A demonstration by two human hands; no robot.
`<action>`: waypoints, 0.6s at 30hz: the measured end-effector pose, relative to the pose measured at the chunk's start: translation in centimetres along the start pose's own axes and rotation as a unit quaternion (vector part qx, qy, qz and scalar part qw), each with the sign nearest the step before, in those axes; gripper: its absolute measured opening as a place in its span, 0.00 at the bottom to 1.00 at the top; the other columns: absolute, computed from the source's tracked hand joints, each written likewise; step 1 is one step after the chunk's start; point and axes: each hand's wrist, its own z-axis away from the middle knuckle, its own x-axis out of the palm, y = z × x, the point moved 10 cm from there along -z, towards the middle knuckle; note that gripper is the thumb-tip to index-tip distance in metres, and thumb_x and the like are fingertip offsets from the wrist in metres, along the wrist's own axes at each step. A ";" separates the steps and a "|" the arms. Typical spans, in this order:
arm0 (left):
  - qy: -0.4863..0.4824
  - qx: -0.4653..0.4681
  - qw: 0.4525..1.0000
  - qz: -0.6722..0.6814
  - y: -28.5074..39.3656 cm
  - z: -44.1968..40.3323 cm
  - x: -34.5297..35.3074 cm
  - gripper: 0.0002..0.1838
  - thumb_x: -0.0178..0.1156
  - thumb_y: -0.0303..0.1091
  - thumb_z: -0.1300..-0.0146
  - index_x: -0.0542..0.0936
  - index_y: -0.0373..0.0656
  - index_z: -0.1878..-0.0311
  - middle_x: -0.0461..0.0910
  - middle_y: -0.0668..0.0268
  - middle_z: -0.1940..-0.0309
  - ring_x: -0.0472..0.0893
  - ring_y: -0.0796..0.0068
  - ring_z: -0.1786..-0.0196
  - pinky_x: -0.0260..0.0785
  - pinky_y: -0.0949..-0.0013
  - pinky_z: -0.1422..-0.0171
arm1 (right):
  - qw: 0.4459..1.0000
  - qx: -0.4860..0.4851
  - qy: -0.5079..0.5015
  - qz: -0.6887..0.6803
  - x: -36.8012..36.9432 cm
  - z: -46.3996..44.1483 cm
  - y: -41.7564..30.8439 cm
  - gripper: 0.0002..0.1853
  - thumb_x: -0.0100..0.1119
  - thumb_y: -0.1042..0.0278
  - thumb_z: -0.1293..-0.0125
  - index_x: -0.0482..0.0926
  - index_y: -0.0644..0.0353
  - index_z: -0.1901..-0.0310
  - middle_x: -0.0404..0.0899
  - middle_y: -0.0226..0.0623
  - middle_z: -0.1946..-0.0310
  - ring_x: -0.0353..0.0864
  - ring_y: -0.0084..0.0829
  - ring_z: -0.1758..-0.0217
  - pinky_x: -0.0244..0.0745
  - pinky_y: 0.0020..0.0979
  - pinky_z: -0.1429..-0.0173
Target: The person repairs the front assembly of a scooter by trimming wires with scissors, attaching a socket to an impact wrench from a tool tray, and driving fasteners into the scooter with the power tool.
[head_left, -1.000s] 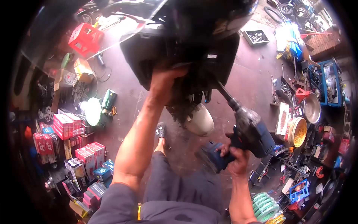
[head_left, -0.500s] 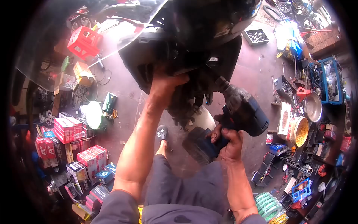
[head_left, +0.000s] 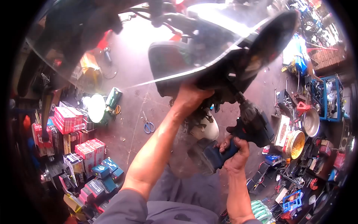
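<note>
My right hand (head_left: 234,154) wraps around the handle of a dark cordless impact wrench (head_left: 255,125). Its battery end points down to the left, and its nose with a socket reaches up against the underside of a motorcycle's dark front panel (head_left: 175,72). My left hand (head_left: 192,98) is closed at the panel's lower edge, thumb to the right; the other fingers are hidden beneath it. A clear windscreen (head_left: 123,80) crosses the view in front of the panel. Below my left hand, a pale rounded part (head_left: 207,128) shows between dark mechanical parts.
Scissors with blue handles (head_left: 149,127) lie on the floor. Red-and-white boxes (head_left: 65,119) and small teal boxes (head_left: 108,170) are stacked at left. At right are metal bowls (head_left: 311,122), a blue crate (head_left: 330,99) and scattered tools. A green coil (head_left: 261,211) sits near my right forearm.
My view has shifted, and the front panel and windscreen now appear swung to the right. Both hands moved right with them, the wrench staying in my right hand. The scissors have come into sight.
</note>
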 end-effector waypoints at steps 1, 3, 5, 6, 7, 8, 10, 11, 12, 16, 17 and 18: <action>0.010 0.014 1.000 -0.005 0.0 0.0 0.0 0.23 0.70 0.29 0.51 0.79 0.32 0.50 0.83 0.57 0.60 0.79 0.71 0.57 0.72 0.67 0.50 | 1.000 0.013 0.012 -0.017 0.2 0.3 0.5 0.26 0.54 0.55 0.42 0.74 0.69 0.49 0.68 0.32 0.83 0.72 0.30 0.82 0.75 0.37 0.61; -0.007 0.017 0.999 -0.035 1.3 0.1 0.3 0.22 0.67 0.24 0.51 0.79 0.32 0.50 0.82 0.59 0.57 0.78 0.71 0.54 0.72 0.68 0.46 | 0.998 0.026 0.034 -0.043 0.7 0.9 1.2 0.26 0.54 0.54 0.42 0.75 0.67 0.49 0.67 0.31 0.83 0.72 0.29 0.82 0.73 0.37 0.61; -0.023 0.007 0.999 -0.047 2.5 0.6 0.3 0.24 0.68 0.29 0.48 0.78 0.31 0.47 0.82 0.53 0.54 0.79 0.67 0.53 0.71 0.66 0.43 | 0.997 0.031 0.049 -0.057 1.4 1.4 1.6 0.26 0.54 0.52 0.42 0.75 0.66 0.50 0.67 0.30 0.83 0.71 0.29 0.82 0.72 0.38 0.61; -0.041 -0.012 0.994 -0.099 3.2 0.8 0.2 0.24 0.68 0.32 0.46 0.78 0.33 0.46 0.82 0.54 0.53 0.79 0.67 0.52 0.71 0.66 0.44 | 0.996 0.030 0.054 -0.057 1.9 1.6 1.6 0.26 0.54 0.52 0.42 0.75 0.66 0.50 0.67 0.30 0.83 0.71 0.30 0.82 0.72 0.38 0.62; -0.053 -0.025 0.995 -0.086 2.7 0.8 0.2 0.24 0.68 0.33 0.45 0.79 0.33 0.46 0.82 0.54 0.53 0.79 0.67 0.52 0.71 0.65 0.44 | 0.996 0.029 0.059 -0.058 2.3 1.7 1.5 0.26 0.54 0.51 0.42 0.75 0.66 0.50 0.67 0.30 0.83 0.70 0.30 0.82 0.71 0.39 0.62; -0.065 -0.037 0.995 -0.073 2.2 0.9 0.3 0.23 0.68 0.34 0.43 0.79 0.34 0.46 0.83 0.54 0.53 0.79 0.67 0.52 0.71 0.65 0.44 | 0.996 0.037 0.058 -0.061 2.6 1.8 1.4 0.26 0.54 0.51 0.42 0.76 0.66 0.50 0.67 0.30 0.83 0.71 0.29 0.82 0.71 0.38 0.62; -0.052 0.017 0.991 -0.122 3.5 1.1 -0.1 0.19 0.66 0.35 0.42 0.80 0.34 0.49 0.83 0.56 0.57 0.80 0.67 0.56 0.72 0.64 0.48 | 0.995 0.048 0.057 -0.066 2.5 1.9 0.7 0.26 0.54 0.51 0.41 0.76 0.65 0.50 0.67 0.30 0.83 0.71 0.29 0.82 0.71 0.38 0.62; -0.048 0.051 0.990 -0.121 3.8 1.2 0.0 0.19 0.66 0.35 0.41 0.80 0.34 0.50 0.83 0.57 0.59 0.80 0.68 0.57 0.72 0.64 0.49 | 0.993 0.058 0.053 -0.086 2.0 1.9 0.0 0.25 0.53 0.54 0.40 0.74 0.68 0.48 0.68 0.32 0.83 0.72 0.31 0.81 0.75 0.40 0.62; -0.053 0.052 0.988 -0.134 3.3 1.2 0.3 0.17 0.65 0.33 0.41 0.80 0.34 0.51 0.83 0.57 0.60 0.80 0.68 0.58 0.72 0.64 0.50 | 0.995 0.067 0.047 -0.062 2.0 2.0 -1.1 0.25 0.52 0.54 0.40 0.74 0.68 0.49 0.69 0.32 0.83 0.72 0.31 0.82 0.75 0.40 0.64; -0.075 0.060 0.987 -0.127 3.4 1.1 1.0 0.14 0.63 0.27 0.42 0.80 0.34 0.53 0.83 0.58 0.62 0.79 0.69 0.60 0.72 0.64 0.53 | 0.995 0.094 0.037 -0.005 3.5 2.1 -6.0 0.25 0.53 0.52 0.37 0.75 0.68 0.50 0.71 0.33 0.81 0.71 0.30 0.84 0.74 0.38 0.72; -0.078 0.063 0.988 -0.114 3.8 1.1 1.0 0.15 0.62 0.26 0.43 0.80 0.34 0.52 0.82 0.57 0.62 0.79 0.69 0.59 0.72 0.64 0.53 | 0.994 0.101 0.035 0.002 3.7 1.9 -6.8 0.24 0.53 0.52 0.36 0.75 0.68 0.50 0.71 0.34 0.81 0.70 0.30 0.84 0.73 0.37 0.74; -0.075 0.064 0.989 -0.108 3.3 1.0 1.0 0.16 0.62 0.24 0.44 0.80 0.34 0.51 0.82 0.57 0.61 0.79 0.68 0.59 0.72 0.64 0.53 | 0.991 0.122 0.031 -0.034 3.9 1.7 -7.0 0.23 0.54 0.53 0.35 0.76 0.69 0.51 0.71 0.34 0.80 0.70 0.29 0.84 0.72 0.35 0.74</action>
